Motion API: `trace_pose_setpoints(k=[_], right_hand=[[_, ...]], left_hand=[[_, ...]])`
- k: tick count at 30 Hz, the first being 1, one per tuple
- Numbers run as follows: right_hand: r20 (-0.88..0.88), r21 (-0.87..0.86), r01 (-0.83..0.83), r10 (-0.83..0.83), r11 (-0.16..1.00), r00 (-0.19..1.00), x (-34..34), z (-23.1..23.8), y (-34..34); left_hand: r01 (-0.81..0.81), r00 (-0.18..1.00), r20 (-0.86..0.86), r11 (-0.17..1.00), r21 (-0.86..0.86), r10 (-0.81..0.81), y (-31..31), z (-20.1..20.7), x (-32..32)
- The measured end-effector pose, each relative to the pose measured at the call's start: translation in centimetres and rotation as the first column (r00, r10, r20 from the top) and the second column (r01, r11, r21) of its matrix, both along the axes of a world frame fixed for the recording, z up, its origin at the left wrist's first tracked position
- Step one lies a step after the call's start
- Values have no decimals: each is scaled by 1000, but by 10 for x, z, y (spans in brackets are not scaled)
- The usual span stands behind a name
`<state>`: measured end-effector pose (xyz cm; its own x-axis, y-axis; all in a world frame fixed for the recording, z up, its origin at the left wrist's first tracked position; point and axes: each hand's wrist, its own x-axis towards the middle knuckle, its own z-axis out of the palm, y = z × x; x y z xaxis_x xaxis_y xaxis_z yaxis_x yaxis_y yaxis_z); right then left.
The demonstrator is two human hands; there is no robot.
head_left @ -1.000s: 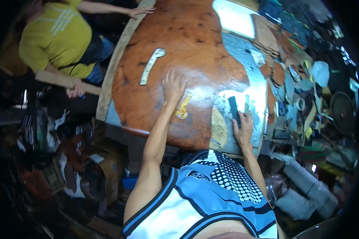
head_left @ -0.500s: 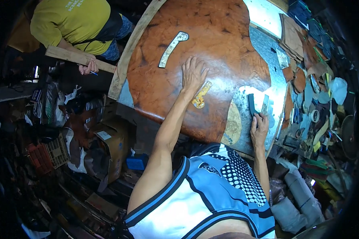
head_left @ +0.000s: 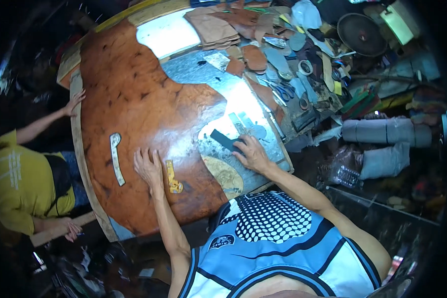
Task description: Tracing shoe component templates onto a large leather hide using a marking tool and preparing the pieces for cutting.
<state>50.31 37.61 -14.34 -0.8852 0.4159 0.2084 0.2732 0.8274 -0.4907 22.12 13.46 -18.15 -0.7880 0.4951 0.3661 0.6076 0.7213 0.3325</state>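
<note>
My left hand (head_left: 149, 169) lies open and flat on a large brown leather hide (head_left: 134, 99), fingers spread. It rests between a pale curved template (head_left: 116, 160) on its left and a yellow, stained template (head_left: 173, 177) on its right. My right hand (head_left: 255, 155) is at the right side of the table, fingers curled round the near end of a dark flat bar (head_left: 222, 139). Under the bar is a shiny metal sheet (head_left: 260, 149). A grey flat bar (head_left: 237, 123) lies just beyond the dark one.
At the left, a co-worker in a yellow shirt (head_left: 25, 184) has one hand (head_left: 75, 103) at the table edge, the other on a wooden board (head_left: 59, 231). Scissors (head_left: 283, 92), tape rolls and leather scraps crowd the right. A rounded pale piece (head_left: 226, 176) lies by the hide.
The view has swung to the right, so the table appears turned and further left. A co-worker's hand now shows at the table's left edge. My hands keep about the same places.
</note>
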Motion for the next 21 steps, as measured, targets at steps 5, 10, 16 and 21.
trace_pose_setpoints(k=[5, 10, 16, 21], right_hand=[[-50, 48, 52, -49, 998, 998, 1, 3, 6], [15, -51, 50, -49, 997, 999, -10, 12, 19], [-59, -123, -36, 29, 992, 998, -31, 41, 76], [64, -661, 384, -461, 645, 885, -90, 34, 279]], left_hand=[[50, 963, 251, 981, 189, -97, 54, 18, -7], [163, 942, 305, 985, -48, -141, 162, 12, -4], [85, 952, 304, 988, -131, -41, 254, 13, -31], [-34, 984, 165, 975, -218, 71, 293, 1, -12]])
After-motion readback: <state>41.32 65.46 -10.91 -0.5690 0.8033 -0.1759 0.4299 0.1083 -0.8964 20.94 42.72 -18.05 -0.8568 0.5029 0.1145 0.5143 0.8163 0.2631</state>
